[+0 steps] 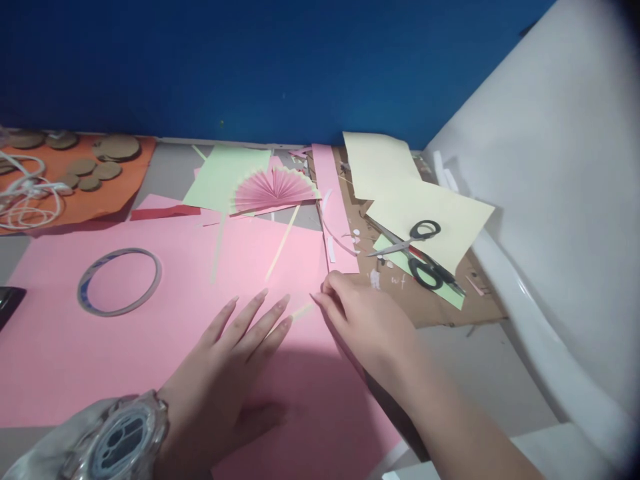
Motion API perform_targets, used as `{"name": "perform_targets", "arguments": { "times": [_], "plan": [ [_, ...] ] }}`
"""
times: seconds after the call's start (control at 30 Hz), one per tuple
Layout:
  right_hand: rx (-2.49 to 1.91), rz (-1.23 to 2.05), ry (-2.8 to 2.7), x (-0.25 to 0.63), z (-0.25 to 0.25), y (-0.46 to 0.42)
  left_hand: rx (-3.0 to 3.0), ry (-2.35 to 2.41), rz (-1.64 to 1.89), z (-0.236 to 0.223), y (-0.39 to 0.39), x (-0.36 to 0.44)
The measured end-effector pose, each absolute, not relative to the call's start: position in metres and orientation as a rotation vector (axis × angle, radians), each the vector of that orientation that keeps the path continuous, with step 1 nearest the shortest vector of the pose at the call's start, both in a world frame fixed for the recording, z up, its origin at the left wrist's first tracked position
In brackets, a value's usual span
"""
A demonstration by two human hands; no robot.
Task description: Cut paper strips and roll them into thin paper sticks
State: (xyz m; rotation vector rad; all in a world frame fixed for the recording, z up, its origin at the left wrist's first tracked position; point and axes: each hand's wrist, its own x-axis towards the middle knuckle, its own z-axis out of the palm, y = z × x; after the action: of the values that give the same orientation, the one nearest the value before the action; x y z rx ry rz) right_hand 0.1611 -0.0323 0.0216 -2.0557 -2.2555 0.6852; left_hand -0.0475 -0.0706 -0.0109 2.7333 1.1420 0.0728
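My left hand (245,353) lies flat on a large sheet of pink paper (190,360), its fingers stretched out. A thin pale yellow paper strip (303,310) runs from beneath its fingers towards my right hand (357,317). The fingers of that right hand are curled together in a pinch near the sheet's right edge, at the strip's end. What lies between the fingertips is hidden. Beyond my hands, a second pale strip (283,243) and a light green strip (218,250) rest on the pink sheet. A pleated pink paper fan (275,190) sits behind them.
A roll of tape (85,287) lies at left. Black-handled scissors (425,273) rest at right on cardboard (395,310), with cream paper (440,213) around them. Orange paper (125,190) holds cardboard discs (117,147) and white earphones (35,193). A blue wall (250,67) stands behind.
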Motion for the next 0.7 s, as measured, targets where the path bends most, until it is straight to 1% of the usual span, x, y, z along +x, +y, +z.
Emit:
{"name": "perform_targets", "arguments": {
  "times": [0.1, 0.23, 0.37, 0.7],
  "plan": [
    [-2.026, 0.705, -2.252, 0.1626, 0.0261, -0.0318, 2.738, 1.138, 0.065, -0.0105, -0.0710, -0.0477],
    [-1.842, 0.821, -2.328, 0.1672, 0.0295, -0.0340, 2.737, 1.143, 0.046, -0.0100, -0.0704, -0.0473],
    [-1.714, 0.802, -2.394, 0.1691, 0.0305, -0.0349, 2.724, 1.132, 0.034, -0.0094, -0.0696, -0.0471],
    [-1.712, 0.806, -2.452, 0.1646, 0.0277, -0.0319, 2.702, 1.123, 0.041, -0.0107, -0.0708, -0.0472]
  ]
}}
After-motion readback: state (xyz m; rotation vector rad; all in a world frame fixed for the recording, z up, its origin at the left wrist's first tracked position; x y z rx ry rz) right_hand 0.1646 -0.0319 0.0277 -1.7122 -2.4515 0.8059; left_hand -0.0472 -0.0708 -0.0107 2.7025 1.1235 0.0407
